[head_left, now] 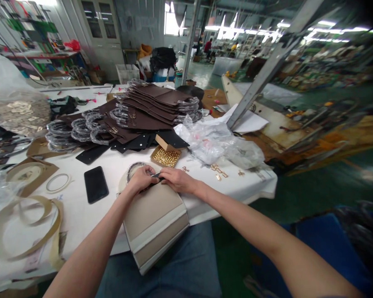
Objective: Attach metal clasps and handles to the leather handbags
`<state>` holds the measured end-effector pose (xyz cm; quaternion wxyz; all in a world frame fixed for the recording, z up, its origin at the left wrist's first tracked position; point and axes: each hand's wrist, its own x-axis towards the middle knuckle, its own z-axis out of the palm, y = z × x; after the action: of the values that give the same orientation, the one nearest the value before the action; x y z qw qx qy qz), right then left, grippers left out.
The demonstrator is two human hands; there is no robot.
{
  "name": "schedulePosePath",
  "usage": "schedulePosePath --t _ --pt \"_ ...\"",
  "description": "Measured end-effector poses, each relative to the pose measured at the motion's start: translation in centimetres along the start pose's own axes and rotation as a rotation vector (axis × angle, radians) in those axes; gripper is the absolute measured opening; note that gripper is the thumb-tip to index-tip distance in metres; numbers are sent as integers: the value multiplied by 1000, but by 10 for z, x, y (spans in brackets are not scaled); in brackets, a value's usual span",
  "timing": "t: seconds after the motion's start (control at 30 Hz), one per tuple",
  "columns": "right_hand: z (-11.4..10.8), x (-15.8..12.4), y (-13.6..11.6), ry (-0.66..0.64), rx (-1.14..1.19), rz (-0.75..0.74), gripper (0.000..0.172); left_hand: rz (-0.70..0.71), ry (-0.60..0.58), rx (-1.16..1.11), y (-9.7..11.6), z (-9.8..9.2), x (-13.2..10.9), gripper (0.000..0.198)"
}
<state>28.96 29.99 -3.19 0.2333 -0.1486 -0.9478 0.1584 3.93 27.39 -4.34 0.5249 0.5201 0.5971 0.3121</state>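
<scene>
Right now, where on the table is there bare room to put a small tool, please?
Bare cloth shows between the phone, tan strip and left forearm, and between the gold buckles and right forearm. The far side is crowded with brown panels and clear plastic.

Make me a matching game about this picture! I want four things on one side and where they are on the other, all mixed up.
Things:
1. phone
2. gold beads
3. brown pieces
4. beige piece

Places:
A. piled up beyond the hands
B. just below the left hand and right hand, reaching past the table edge
C. inside a small cardboard box
D. flat on the white cloth, to the left of the left hand

Pairs: 1-D, 2-C, 3-A, 4-B
</scene>
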Motion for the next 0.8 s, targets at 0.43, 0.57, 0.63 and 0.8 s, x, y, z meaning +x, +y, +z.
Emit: schedulePosePath --t 0.43,0.57,0.63,0.8 --pt "-3 5 3 1 29 -64 14 24 5 21 2 0 -4 39" --pt "-3 6 6 -13 21 -68 17 10 -4 22 2 0 -4 41" --pt "-4 5 6 -12 48 -47 19 8 0 36 2 0 -4 41" --pt "-15 2 3 135 218 151 25 15 10 50 1 0 -5 42"
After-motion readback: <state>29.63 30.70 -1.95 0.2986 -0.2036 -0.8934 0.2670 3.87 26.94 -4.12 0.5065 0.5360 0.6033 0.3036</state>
